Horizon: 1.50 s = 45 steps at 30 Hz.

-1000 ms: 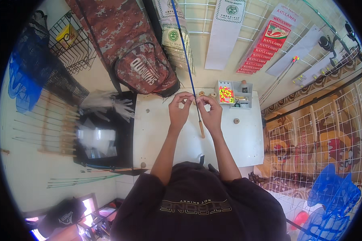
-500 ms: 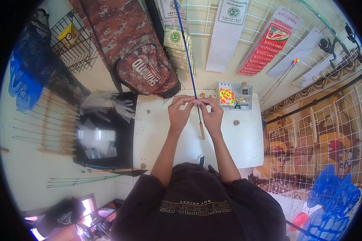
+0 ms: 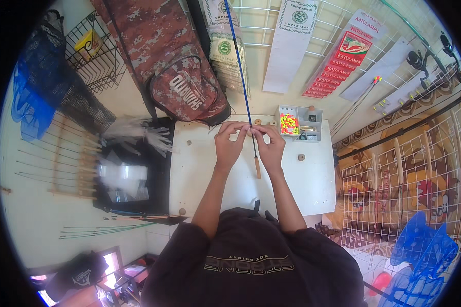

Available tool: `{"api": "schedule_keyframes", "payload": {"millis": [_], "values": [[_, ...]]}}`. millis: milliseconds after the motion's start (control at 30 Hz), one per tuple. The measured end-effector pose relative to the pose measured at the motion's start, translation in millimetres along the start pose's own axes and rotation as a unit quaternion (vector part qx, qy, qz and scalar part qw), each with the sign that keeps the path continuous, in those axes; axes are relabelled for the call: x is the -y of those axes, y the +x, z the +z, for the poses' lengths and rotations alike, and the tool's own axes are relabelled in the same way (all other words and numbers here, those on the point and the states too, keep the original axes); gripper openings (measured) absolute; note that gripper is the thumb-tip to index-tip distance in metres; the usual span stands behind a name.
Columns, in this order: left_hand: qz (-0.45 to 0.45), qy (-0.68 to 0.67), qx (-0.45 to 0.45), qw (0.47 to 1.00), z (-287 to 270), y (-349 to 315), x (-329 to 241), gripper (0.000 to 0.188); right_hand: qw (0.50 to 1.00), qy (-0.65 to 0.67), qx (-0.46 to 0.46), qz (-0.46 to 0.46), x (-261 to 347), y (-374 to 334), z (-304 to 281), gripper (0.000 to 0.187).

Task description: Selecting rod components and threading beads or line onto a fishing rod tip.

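Note:
A slim fishing rod (image 3: 241,66) with a blue shaft and a short light-brown handle (image 3: 257,168) runs from the top of the view down over the white table. My left hand (image 3: 229,146) pinches it just above the handle section, thumb against fingers. From the other side my right hand (image 3: 270,148) pinches at the same spot, so the fingertips of both hands nearly meet. Whatever small part may lie between them is hidden. The handle end hangs free between my wrists, tilted slightly right.
On the white table (image 3: 215,187) lie small round brown pieces (image 3: 301,157). A divided grey box (image 3: 312,134) holds bright floats (image 3: 289,124) at the back right. Behind it hang a camouflage rod bag (image 3: 184,92) and red packets (image 3: 338,66). Wire racks (image 3: 379,204) stand right.

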<state>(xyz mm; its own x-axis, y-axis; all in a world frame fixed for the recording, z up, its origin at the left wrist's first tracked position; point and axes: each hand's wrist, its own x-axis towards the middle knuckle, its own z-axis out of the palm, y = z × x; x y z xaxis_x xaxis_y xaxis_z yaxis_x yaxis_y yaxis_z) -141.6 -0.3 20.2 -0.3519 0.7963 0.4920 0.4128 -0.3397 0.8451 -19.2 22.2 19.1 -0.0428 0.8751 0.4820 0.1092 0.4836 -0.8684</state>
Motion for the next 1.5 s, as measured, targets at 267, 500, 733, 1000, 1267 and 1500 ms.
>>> {"api": "schedule_keyframes", "payload": {"millis": [267, 500, 733, 1000, 1267, 1500], "values": [[0.002, 0.002, 0.006, 1.0, -2.0, 0.4, -3.3, 0.012, 1.0, 0.016, -0.027, -0.001, -0.3, -1.7, 1.6, 0.012], [0.001, 0.005, 0.0, 1.0, -1.2, 0.4, -2.4, 0.011, 1.0, 0.0, -0.024, -0.016, -1.8, -2.8, 1.8, 0.013], [-0.001, -0.008, 0.011, 1.0, -3.3, 4.6, -2.5, 0.011, 0.999, -0.001, -0.028, -0.031, 0.7, 1.4, 2.8, 0.012], [-0.021, -0.023, 0.021, 0.999, -2.3, 0.9, 0.7, 0.017, 0.997, -0.023, -0.039, -0.061, -0.1, -1.6, 2.2, 0.012], [-0.017, -0.008, -0.002, 1.0, -0.7, 1.3, -4.0, 0.01, 0.986, -0.073, -0.025, -0.15, 2.2, 2.7, 0.6, 0.014], [-0.023, -0.014, 0.0, 1.0, -1.4, 1.4, -4.0, 0.006, 0.992, -0.062, -0.011, -0.114, -0.6, 2.1, -1.6, 0.018]]}}
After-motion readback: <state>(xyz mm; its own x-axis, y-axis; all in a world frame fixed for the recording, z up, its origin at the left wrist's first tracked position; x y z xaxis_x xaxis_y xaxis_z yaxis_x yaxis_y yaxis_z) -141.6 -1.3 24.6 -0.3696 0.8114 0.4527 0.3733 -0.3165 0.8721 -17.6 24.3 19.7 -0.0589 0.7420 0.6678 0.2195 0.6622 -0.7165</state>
